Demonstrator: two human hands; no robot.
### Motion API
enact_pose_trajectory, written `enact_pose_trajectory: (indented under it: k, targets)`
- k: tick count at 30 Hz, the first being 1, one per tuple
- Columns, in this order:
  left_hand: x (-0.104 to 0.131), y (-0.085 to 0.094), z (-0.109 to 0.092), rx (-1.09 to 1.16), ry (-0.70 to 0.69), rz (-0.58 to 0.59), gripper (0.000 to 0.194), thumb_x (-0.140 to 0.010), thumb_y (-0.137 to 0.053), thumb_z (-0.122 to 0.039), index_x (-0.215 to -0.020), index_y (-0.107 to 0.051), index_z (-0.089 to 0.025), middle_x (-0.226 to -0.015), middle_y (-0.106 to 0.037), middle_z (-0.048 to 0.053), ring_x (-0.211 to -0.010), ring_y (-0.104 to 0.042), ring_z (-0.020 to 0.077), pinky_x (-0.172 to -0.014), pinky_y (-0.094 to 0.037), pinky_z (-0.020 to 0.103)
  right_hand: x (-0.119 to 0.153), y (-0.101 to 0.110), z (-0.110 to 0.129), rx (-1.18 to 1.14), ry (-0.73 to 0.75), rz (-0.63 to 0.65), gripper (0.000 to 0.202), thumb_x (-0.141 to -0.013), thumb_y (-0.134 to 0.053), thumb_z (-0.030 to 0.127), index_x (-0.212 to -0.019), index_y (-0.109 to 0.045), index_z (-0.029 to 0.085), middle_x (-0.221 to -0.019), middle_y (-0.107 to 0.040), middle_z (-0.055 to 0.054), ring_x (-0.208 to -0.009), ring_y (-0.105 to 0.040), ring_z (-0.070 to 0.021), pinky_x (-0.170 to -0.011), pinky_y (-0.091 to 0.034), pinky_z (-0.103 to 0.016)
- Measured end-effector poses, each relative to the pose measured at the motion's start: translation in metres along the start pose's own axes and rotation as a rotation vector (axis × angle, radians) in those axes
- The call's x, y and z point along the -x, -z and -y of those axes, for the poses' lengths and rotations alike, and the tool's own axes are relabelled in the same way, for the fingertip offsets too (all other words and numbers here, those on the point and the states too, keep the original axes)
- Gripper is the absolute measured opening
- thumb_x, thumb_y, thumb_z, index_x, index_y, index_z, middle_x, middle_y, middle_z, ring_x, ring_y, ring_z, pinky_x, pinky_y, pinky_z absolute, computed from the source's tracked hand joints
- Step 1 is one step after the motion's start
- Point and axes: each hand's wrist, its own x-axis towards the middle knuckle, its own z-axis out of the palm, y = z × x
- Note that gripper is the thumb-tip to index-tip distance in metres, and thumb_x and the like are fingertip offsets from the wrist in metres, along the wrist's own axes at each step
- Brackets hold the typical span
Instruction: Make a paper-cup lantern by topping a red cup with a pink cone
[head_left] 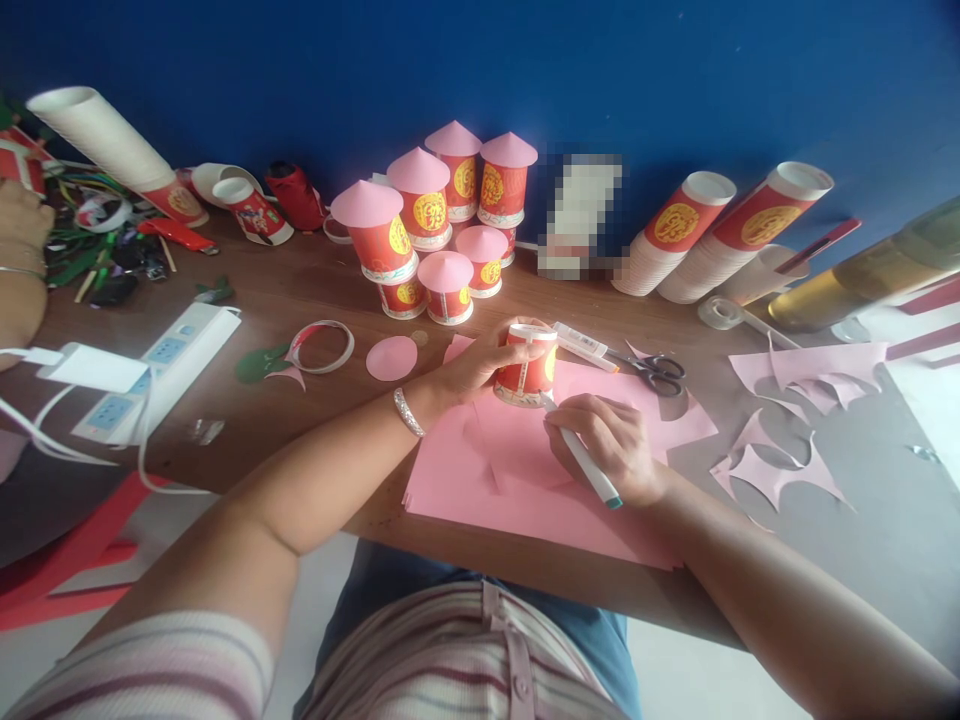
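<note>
My left hand [482,362] is wrapped round a red and white paper cup [517,378] that stands on pink paper [480,480]. In my right hand [611,440] is a white marker [589,465] with a teal end, its tip at the lower edge of the cup. Behind the cup lies a glue tube [581,345], and beside it black-handled scissors [660,374]. A flat pink paper disc [391,358] rests left of my left hand. Several red cups with pink cone roofs [418,205] are grouped behind, some stacked.
Stacked cups [679,235] lean at the back right, near a tape roll [721,312]. Pink scraps [784,475] lie on the right. A power strip [169,365] with white cables is on the left. Another person's hand [22,220] shows at the far left, beside clutter.
</note>
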Motion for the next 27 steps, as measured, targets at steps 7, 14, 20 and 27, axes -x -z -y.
enact_pose_trajectory:
  k: [7, 14, 20, 27]
  targets:
    - [-0.002, 0.004, 0.004, -0.001, -0.008, 0.045, 0.040, -0.084, -0.082, -0.051, -0.101, -0.067, -0.018, -0.098, -0.065, 0.003, -0.094, -0.061, 0.0186, -0.082, -0.049, 0.032, 0.001, -0.001, -0.001, -0.005, -0.012, 0.006, 0.026, -0.091, -0.064, 0.002, -0.109, -0.060, 0.021, -0.080, -0.069, 0.000, -0.061, -0.066, -0.0135, -0.059, -0.052, -0.025]
    - [-0.007, 0.009, 0.010, -0.033, -0.063, 0.118, 0.039, -0.086, -0.079, -0.053, -0.094, -0.061, -0.019, -0.092, -0.061, 0.002, -0.084, -0.057, 0.0161, -0.075, -0.046, 0.030, 0.000, -0.002, -0.002, -0.002, 0.000, 0.009, 0.026, -0.092, -0.064, 0.002, -0.111, -0.059, 0.020, -0.081, -0.069, -0.001, -0.062, -0.066, -0.0135, -0.057, -0.052, -0.026]
    - [-0.007, 0.007, 0.008, -0.069, -0.080, 0.120, 0.040, -0.085, -0.080, -0.052, -0.097, -0.062, -0.018, -0.089, -0.059, 0.002, -0.082, -0.054, 0.0157, -0.074, -0.044, 0.029, 0.000, -0.002, -0.002, -0.008, 0.008, 0.016, 0.028, -0.093, -0.064, 0.003, -0.114, -0.060, 0.020, -0.083, -0.070, -0.001, -0.066, -0.068, -0.0145, -0.060, -0.054, -0.026]
    - [-0.004, 0.003, 0.005, -0.075, -0.079, 0.097, 0.045, -0.081, -0.084, -0.052, -0.105, -0.066, -0.018, -0.090, -0.063, 0.003, -0.084, -0.057, 0.0180, -0.081, -0.046, 0.033, -0.004, 0.002, 0.000, -0.028, 0.042, 0.069, 0.024, -0.095, -0.060, 0.003, -0.111, -0.059, 0.022, -0.082, -0.069, 0.000, -0.063, -0.064, -0.0120, -0.058, -0.051, -0.024]
